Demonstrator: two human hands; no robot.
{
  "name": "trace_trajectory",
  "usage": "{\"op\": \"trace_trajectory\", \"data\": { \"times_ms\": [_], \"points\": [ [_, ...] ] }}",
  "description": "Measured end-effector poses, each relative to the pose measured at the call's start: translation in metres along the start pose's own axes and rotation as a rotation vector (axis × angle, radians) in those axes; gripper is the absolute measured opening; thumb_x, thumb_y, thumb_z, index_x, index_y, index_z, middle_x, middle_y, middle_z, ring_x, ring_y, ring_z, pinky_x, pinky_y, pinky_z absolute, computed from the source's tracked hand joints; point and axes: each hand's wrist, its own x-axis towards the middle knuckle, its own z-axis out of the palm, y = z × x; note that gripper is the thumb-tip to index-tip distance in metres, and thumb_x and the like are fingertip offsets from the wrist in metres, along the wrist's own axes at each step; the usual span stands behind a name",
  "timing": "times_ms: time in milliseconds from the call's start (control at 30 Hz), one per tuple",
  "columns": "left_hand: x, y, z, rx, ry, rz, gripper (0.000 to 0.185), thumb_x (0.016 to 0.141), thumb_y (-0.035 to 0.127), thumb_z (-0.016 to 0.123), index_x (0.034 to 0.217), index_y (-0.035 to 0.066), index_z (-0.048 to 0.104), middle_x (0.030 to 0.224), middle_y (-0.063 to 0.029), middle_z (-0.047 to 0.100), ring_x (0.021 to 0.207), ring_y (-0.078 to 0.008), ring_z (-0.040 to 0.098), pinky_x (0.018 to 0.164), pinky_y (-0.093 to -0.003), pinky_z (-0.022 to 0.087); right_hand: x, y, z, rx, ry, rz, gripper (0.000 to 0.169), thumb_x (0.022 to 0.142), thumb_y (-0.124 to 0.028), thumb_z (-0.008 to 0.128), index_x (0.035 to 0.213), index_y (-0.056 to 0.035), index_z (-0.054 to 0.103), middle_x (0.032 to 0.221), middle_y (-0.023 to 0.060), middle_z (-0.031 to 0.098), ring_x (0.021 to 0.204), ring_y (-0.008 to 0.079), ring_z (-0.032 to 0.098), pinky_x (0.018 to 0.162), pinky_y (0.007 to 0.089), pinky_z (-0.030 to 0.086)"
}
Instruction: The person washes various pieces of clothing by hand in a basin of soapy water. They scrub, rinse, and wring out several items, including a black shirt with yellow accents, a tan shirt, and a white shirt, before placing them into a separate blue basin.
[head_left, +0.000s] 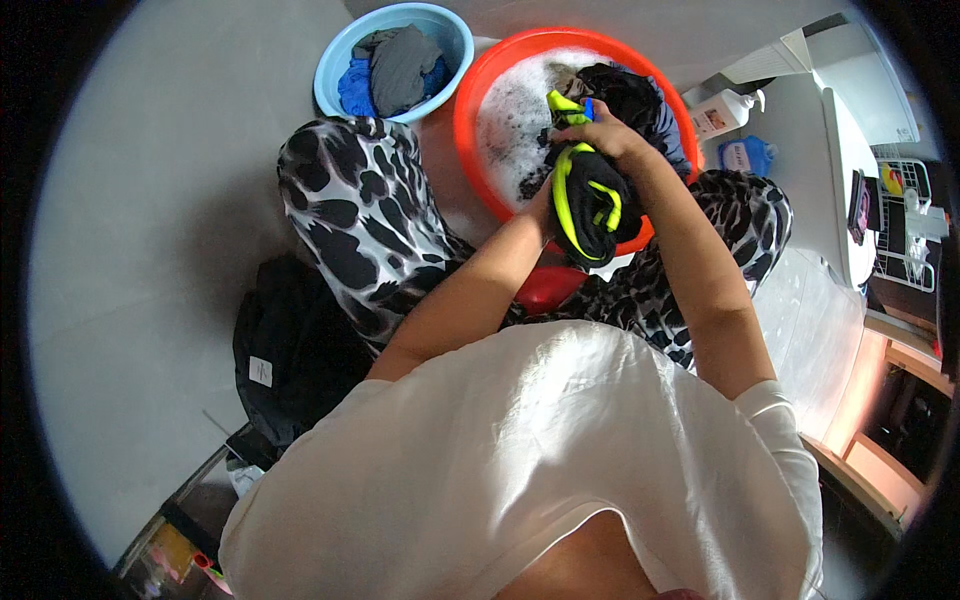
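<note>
A black garment with neon-yellow trim (592, 199) is bunched up over the near side of a red basin (480, 169). My right hand (611, 136) grips its upper part, beside a small blue piece (589, 110) too small to identify. From below left, my left hand (545, 204) holds the same garment, its fingers mostly hidden behind the cloth. White suds (514, 112) cover the left part of the basin's water. Dark wet clothes (626, 94) are heaped along its right side.
A light blue basin (324, 94) with grey and blue clothes stands at the upper left. Right of the red basin are a white pump bottle (724, 112) and a blue container (748, 156). Black cloth (292, 330) lies on the floor beside my left leg.
</note>
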Motion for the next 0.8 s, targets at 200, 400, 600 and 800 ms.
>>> {"op": "trace_trajectory", "data": {
  "times_ms": [200, 400, 600, 800],
  "points": [
    [-0.016, 0.048, 0.084, -0.019, 0.162, -0.316, 0.032, 0.086, 0.031, 0.061, 0.077, 0.0, 0.058, 0.069, -0.0104, 0.06, 0.063, -0.0251, 0.06, 0.061, -0.0351, 0.05, -0.023, 0.008, -0.014, 1.246, -0.403, -0.042, 0.08, 0.081, -0.069, 0.045, 0.14, -0.0161, 0.036, 0.14, 0.0193, 0.037, 0.125, 0.0412, 0.039, 0.102, 0.0542, 0.033],
    [-0.009, 0.032, 0.056, -0.292, -0.163, 0.031, 0.042, 0.088, 0.034, 0.053, 0.11, -0.002, 0.052, 0.076, -0.0052, 0.053, 0.076, -0.0217, 0.052, 0.076, -0.0345, 0.042, -0.064, -0.03, 0.044, 1.75, -0.363, -0.486, 0.098, 0.067, -0.087, 0.038, 0.137, -0.0175, 0.041, 0.135, 0.0203, 0.043, 0.117, 0.0444, 0.045, 0.099, 0.0609, 0.033],
    [-0.01, 0.035, 0.078, -0.812, -0.446, -0.1, 0.054, 0.085, 0.043, 0.056, 0.114, -0.003, 0.052, 0.074, 0.0006, 0.052, 0.072, -0.0139, 0.051, 0.077, -0.0302, 0.042, 0.004, 0.077, 0.049, 1.906, -1.243, -0.474, 0.113, 0.06, -0.084, 0.053, 0.134, -0.0001, 0.037, 0.123, 0.0263, 0.048, 0.085, 0.0273, 0.059, 0.053, 0.0246, 0.048],
    [-0.017, 0.023, 0.067, -0.809, -0.307, -0.027, 0.056, 0.083, 0.041, 0.059, 0.113, -0.006, 0.051, 0.075, -0.0005, 0.051, 0.072, -0.0155, 0.05, 0.079, -0.031, 0.042, -0.06, -0.038, 0.032, 1.674, -0.653, -0.379, 0.115, 0.054, -0.082, 0.062, 0.14, -0.012, 0.032, 0.137, 0.0244, 0.038, 0.09, 0.0308, 0.053, 0.074, 0.04, 0.049]
  ]
}}
